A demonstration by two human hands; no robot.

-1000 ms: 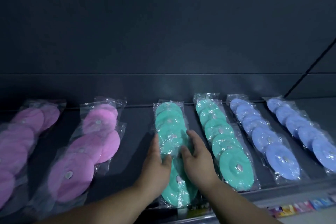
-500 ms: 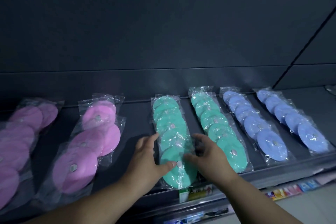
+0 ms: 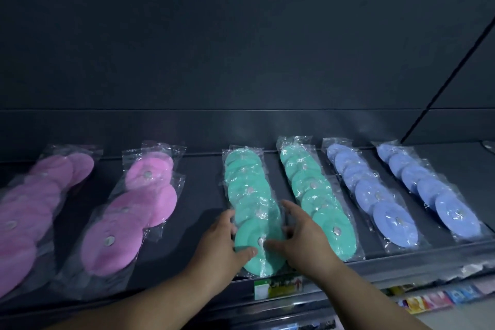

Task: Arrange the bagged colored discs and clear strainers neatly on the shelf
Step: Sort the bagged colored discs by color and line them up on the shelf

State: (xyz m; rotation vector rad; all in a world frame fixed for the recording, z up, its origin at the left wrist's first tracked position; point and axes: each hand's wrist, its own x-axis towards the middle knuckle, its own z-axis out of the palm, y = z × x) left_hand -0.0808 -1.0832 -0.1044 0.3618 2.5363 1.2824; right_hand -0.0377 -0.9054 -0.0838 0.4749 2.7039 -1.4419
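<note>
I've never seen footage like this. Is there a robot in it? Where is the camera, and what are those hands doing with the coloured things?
There is no robot here. A person works bare-handed, and the one camera sits on their head, looking down at a dark shelf. On it lie six rows of bagged discs: two of pink discs, two green, two of blue discs. The left hand and right hand rest on either side of the left green row, thumbs on its front disc, apparently straightening it. Nothing is lifted.

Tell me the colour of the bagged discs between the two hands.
Teal green, clearest in the head view: the bagged discs lie between left hand and right hand.
</note>
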